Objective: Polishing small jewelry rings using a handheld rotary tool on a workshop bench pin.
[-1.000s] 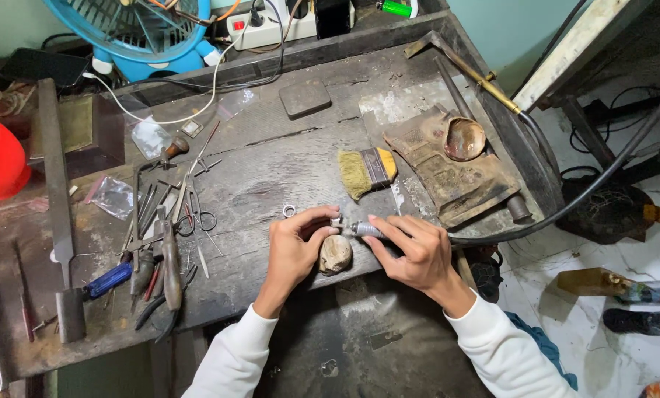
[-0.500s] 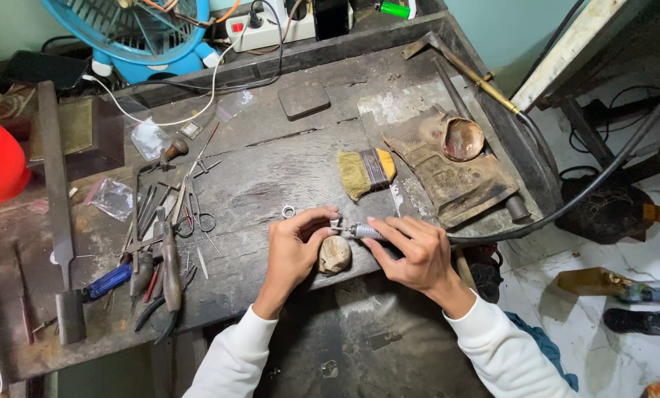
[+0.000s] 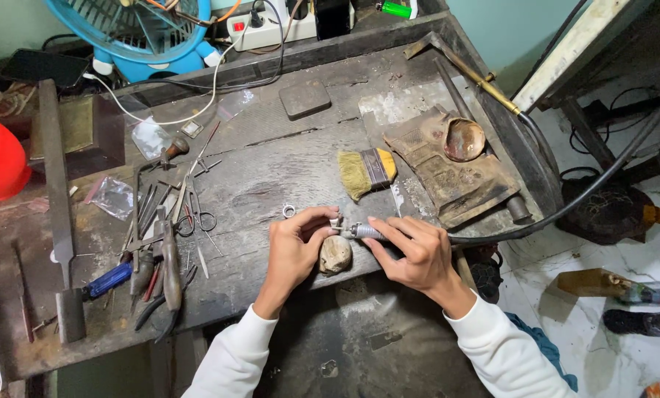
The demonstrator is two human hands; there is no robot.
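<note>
While the left hand (image 3: 294, 247) pinches a small piece (image 3: 336, 222), right-hand fingers (image 3: 389, 230) grip the handpiece (image 3: 364, 232) pointing left.

Silver rotary handpiece (image 3: 364, 232) in the grip, tan peg (image 3: 335, 255) just below, yellow-bristled brush (image 3: 365, 173) beyond, blue-handled screwdriver (image 3: 107, 281) far left, white sleeves (image 3: 235, 359), dark grey workbench (image 3: 271, 169).

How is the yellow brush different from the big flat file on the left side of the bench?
The brush is short and wide with yellow bristles; the file is long, narrow, dull grey metal. The brush lies crosswise just above the hands; the file runs lengthwise near the bench's left edge, far from them. Both lie flat on the workbench, untouched.
</note>
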